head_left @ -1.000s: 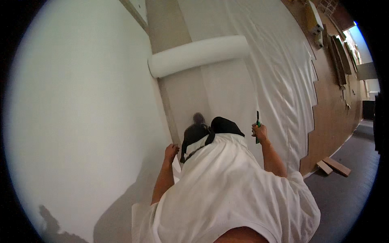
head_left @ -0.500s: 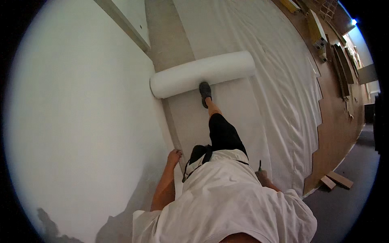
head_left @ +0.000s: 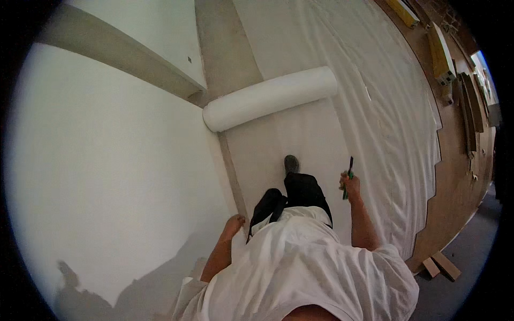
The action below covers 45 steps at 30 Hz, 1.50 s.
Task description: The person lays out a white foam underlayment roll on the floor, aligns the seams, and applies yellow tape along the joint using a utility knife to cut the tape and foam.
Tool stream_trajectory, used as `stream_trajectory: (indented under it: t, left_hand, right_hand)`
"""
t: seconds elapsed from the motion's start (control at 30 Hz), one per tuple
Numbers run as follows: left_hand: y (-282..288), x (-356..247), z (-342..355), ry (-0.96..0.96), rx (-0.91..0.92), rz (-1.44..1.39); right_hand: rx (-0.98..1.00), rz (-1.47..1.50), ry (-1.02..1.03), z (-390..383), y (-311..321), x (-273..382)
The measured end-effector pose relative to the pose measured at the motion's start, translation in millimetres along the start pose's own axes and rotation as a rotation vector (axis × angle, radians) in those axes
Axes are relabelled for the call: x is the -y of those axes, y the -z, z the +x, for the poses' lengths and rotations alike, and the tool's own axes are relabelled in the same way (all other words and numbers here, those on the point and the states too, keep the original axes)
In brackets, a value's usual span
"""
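My right hand (head_left: 350, 186) is closed around a slim green and black utility knife (head_left: 347, 188), its dark end pointing away from me. It hangs above the floor, right of my legs. My left hand (head_left: 235, 220) is low beside the white wall, its fingers curled, and nothing shows in it. Ahead of my feet a thick white roll of underlay (head_left: 270, 99) lies across the floor, its left end close to the wall. From it a pale unrolled strip (head_left: 267, 144) runs back under my feet. Neither hand touches the roll.
The white wall (head_left: 123, 160) stands close on my left. Wrinkled translucent sheeting (head_left: 385, 160) covers the floor to the right, next to brown floorboards (head_left: 455, 176) with a stepped edge. Loose planks (head_left: 441, 266) lie at lower right; a long pack (head_left: 441, 56) lies at upper right.
My outstretched foot has come back from the roll onto the pale strip. My right hand has swung forward from beside my hip, bringing the utility knife into fuller view. The roll looks unmoved.
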<state>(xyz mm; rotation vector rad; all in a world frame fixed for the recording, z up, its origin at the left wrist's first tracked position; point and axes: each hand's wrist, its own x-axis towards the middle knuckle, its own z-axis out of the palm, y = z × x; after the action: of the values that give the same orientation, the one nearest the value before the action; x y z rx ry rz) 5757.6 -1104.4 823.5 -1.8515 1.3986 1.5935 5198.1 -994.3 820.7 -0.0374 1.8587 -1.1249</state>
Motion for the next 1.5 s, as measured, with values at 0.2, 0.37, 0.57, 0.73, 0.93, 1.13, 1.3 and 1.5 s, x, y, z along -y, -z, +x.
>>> stream_trajectory:
  t: [0.2, 0.37, 0.57, 0.73, 0.93, 1.13, 1.3, 1.5]
  left_hand:
    - [65, -81, 44, -0.21, -0.262, -0.595]
    - [12, 16, 72, -0.17, -0.17, -0.303]
    - [-18, 26, 63, -0.198, -0.016, 0.389]
    - [35, -35, 135, -0.266, -0.023, 0.351]
    - [223, -123, 302, -0.198, -0.035, -0.13]
    - [399, -321, 331, -0.309, -0.326, -0.21]
    - [442, -418, 343, -0.338, -0.311, -0.405]
    - [373, -431, 349, -0.175, -0.091, -0.338]
  right_hand:
    - [0.029, -0.179, 0.22, 92, -42, 164]
    - [0.003, -0.357, 0.205, 100, -51, 142]
    - [0.097, -0.339, -0.147, 87, -20, -37]
    - [0.139, -1.015, -0.116, 10, -19, -22]
    - [0.049, -0.419, -0.232, 85, -87, 82]
    - [-0.133, -0.016, 0.099, 138, -192, 267]
    - [-0.021, -0.135, 0.01, 169, -248, 300]
    - [0.017, -0.403, -0.249, 230, -243, 238]
